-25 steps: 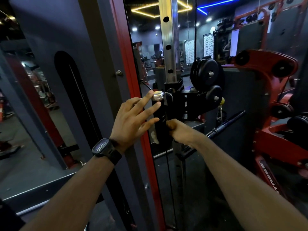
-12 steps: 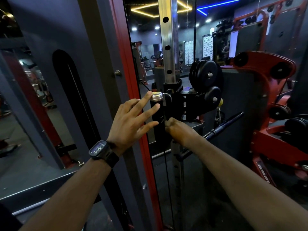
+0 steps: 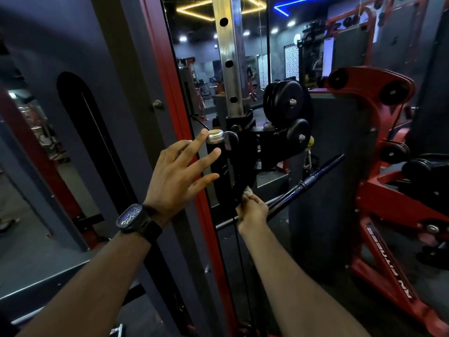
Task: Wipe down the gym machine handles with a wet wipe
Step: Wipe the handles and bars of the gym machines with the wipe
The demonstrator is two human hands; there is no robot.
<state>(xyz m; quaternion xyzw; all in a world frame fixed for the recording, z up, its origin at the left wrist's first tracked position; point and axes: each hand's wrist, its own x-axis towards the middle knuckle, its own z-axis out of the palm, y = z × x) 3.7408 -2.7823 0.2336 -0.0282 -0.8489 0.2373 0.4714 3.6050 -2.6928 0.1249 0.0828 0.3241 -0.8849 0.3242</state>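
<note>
Head view: two bare forearms, one machine. Left grip (image 3: 179, 176), count one: open, with fingers straight and spread, the index tip touching the silver end cap and the middle fingertip touching the black sleeve of the handle (image 3: 215, 164), count one, which stands upright just right of the red frame post (image 3: 170, 98). Right grip (image 3: 252, 210), count one: fingers curled, pinching the wet wipe (image 3: 247, 190), count one, small and white, pressed to the black bracket at the handle's 5 o'clock. Wristwatch (image 3: 132, 218), count one, black, on the left wrist, at 8 o'clock in frame. Silver upright (image 3: 229, 64), count one, three holes showing, at 12 o'clock. Black weight plates (image 3: 284, 103), a stack at 1 o'clock, number unclear. Long black bar (image 3: 313, 178), count one, slanting toward 2 o'clock from the right grip. Red machine leg (image 3: 386, 263), at 4 o'clock, with white lettering that seems to read "RN FITNESS".
</note>
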